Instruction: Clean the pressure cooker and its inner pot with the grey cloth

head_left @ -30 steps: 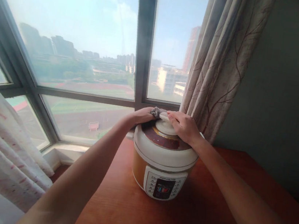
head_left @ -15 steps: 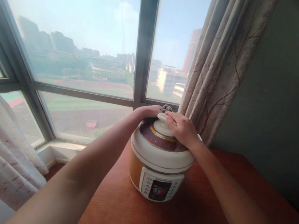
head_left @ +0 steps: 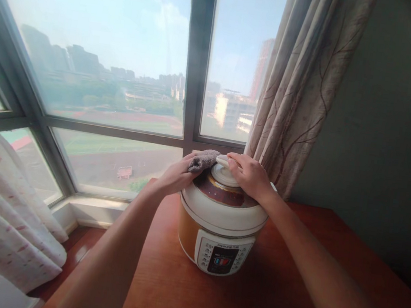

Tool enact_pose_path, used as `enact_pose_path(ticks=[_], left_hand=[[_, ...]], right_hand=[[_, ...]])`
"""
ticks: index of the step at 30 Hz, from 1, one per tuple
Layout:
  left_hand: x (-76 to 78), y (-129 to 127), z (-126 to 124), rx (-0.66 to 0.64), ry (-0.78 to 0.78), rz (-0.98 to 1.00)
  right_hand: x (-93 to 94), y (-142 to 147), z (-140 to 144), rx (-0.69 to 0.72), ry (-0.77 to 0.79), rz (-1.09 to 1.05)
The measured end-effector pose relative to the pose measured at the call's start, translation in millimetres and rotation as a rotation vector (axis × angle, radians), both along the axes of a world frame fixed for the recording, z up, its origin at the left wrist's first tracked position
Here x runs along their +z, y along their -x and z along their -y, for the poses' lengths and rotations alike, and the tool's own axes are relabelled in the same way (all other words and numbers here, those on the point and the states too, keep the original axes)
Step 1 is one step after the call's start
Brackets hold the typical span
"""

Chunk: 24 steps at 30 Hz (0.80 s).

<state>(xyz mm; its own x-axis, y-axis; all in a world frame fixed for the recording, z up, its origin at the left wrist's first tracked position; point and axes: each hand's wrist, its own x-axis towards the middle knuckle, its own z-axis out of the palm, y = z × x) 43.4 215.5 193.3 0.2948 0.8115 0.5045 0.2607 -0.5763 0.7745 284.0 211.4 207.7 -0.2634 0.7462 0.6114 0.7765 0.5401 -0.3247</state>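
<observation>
Cloth: since half a second ago, my grey cloth (head_left: pixel 203 161) has come round with my left hand (head_left: pixel 176 175) from behind the knob to the left part of the cooker's top, and more of it shows.
Left hand: loosely closed, with the folded cloth in its grasp; the cloth partly hides my fingers.
Right hand: my right hand (head_left: pixel 251 178) is bent over the white knob (head_left: pixel 223 172), partly closed, fingers on top and thumb at the near side.
Cooker: the white-and-tan electric cooker (head_left: pixel 222 217) stands upright on the reddish-brown tabletop (head_left: pixel 277 300), between my forearms; its brown top (head_left: pixel 219 193) surrounds the knob.
Brand: "Joyoung" runs along the upper edge of the front panel (head_left: pixel 203 247), followed by blurred characters.
Panel labels: small marks line both sides of the dark display (head_left: pixel 221 267); I cannot read them.
Display: red, white and blue patches show in its middle; the lettering around them is too small to read.
Window: a grey window frame (head_left: pixel 197 62) rises beyond the cooker, with a patterned curtain (head_left: pixel 305 86) to its right.
</observation>
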Motion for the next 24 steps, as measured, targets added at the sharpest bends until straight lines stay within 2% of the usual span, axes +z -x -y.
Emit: enact_pose_path(ticks=[5, 10, 13, 15, 17, 21, 24], left_hand=[[-1.9, -3.4, 50.8, 0.154, -0.089, -0.194], [-29.4, -16.3, 95.9, 0.359, -0.158, -0.323], [-41.2, -24.1, 105.1, 0.414, -0.215, -0.313], [-38.8, -23.8, 100.4, 0.417, -0.236, -0.328], [-29.2, -18.8, 87.6, 0.376, -0.234, -0.354], [-5.2, -5.8, 47.3, 0.235, -0.173, -0.331], [4.5, -1.9, 16.4, 0.162, -0.1, -0.256]], right_hand=[[-0.4, -0.4, 0.6, 0.005, 0.007, -0.014], [-2.2, -0.4, -0.6, 0.002, -0.017, -0.018], [-3.6, -0.8, -1.9, 0.015, -0.035, -0.03], [-4.5, -1.5, -3.0, 0.037, -0.044, -0.046], [-5.2, -2.4, -4.2, 0.061, -0.05, -0.062], [-5.9, -3.8, -6.1, 0.068, -0.05, -0.071], [-5.7, -3.9, -6.0, 0.063, -0.056, -0.067]])
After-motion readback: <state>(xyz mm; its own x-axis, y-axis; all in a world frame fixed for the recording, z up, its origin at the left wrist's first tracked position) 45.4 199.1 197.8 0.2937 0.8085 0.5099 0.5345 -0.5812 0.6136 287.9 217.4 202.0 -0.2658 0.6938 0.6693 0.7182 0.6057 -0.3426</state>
